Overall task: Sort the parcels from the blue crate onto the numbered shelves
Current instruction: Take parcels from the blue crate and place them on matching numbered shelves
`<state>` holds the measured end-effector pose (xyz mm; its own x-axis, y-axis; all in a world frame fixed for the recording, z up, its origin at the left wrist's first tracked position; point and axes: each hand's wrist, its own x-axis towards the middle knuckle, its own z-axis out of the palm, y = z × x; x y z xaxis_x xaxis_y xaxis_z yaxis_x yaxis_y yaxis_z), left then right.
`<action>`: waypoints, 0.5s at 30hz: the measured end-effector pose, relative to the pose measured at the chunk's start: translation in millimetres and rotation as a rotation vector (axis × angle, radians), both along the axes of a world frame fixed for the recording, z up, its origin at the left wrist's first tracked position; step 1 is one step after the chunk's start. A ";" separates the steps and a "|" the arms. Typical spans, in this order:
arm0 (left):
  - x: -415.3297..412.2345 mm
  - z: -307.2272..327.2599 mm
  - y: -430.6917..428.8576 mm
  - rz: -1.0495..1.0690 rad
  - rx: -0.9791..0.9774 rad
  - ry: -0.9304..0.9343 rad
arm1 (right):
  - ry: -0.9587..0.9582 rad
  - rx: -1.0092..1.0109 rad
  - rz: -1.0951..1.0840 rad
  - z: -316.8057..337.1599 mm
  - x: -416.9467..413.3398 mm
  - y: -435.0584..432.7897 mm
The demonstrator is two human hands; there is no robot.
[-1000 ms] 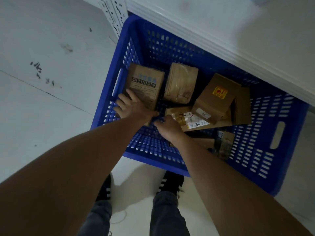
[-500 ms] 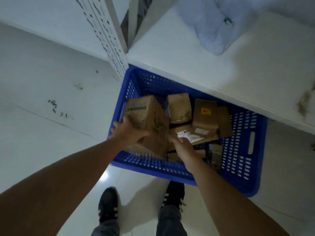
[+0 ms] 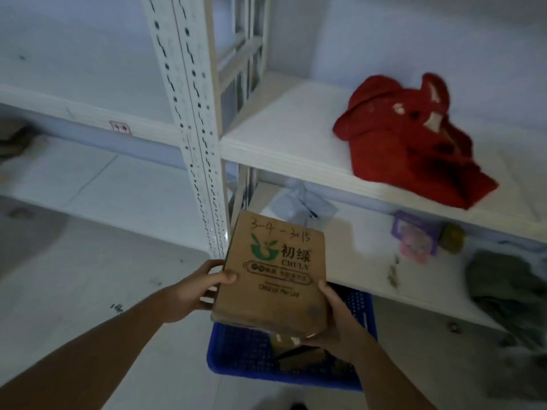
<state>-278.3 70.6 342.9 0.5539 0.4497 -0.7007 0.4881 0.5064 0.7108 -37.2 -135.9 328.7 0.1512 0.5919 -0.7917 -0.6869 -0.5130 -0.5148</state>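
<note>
Two white shelves (image 3: 281, 134) fill the right of the scene, the upper one carrying a crumpled red cloth (image 3: 414, 137). Below them on the floor sits the blue crate (image 3: 236, 356), with other brown parcels (image 3: 299, 355) inside. Held above it, short of any shelf, is a flat cardboard parcel (image 3: 275, 270): stiff, probably light, best gripped at opposite side edges. The left hand (image 3: 195, 288) and right hand (image 3: 337, 318) do so, fingers (image 3: 226, 278) curled round each edge. Handwritten on top: "3-4-3015", last digits uncertain. Printed: a green bowl logo, "初绿", "CHULV".
</note>
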 end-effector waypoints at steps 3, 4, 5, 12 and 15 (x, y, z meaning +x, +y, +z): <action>-21.9 59.4 -14.3 -0.048 -0.071 -0.163 | -0.041 0.061 0.034 83.1 -5.8 -32.1; -29.5 74.8 -19.8 -0.063 -0.104 -0.226 | -0.083 0.072 0.075 109.2 -8.0 -42.5; -36.0 90.1 -25.0 -0.080 -0.137 -0.286 | -0.137 0.090 0.115 133.5 -9.6 -51.1; -46.1 247.1 -56.8 0.030 -0.114 -0.469 | -0.724 0.260 0.176 305.0 -22.9 -95.2; -38.9 322.4 -65.7 0.130 -0.073 -0.504 | -0.802 0.435 0.185 362.7 -26.7 -115.4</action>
